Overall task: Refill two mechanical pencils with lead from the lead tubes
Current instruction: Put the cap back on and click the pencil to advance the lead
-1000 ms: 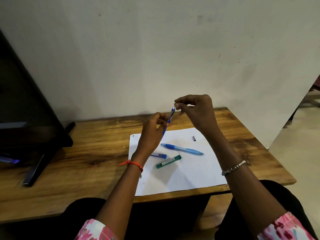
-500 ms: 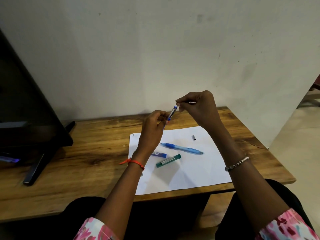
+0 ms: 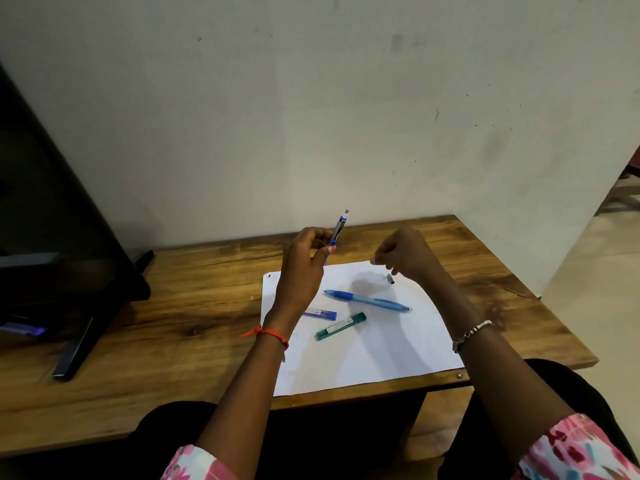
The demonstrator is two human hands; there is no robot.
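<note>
My left hand grips a blue mechanical pencil and holds it upright above the table's back edge, its white eraser end on top. My right hand hovers over the white paper with its fingers curled, and I see nothing in them. A small metal cap lies on the paper just below that hand. A second blue pencil lies across the middle of the sheet. Nearer me lie a green lead tube and a blue lead tube, the latter partly behind my left wrist.
The paper lies on a wooden table set against a pale wall. A dark monitor on a stand fills the table's left end. The table's right edge drops to the floor.
My right hand has left the top of the held pencil and come down to the right, over the cap. My left hand has tilted the pencil more upright.
</note>
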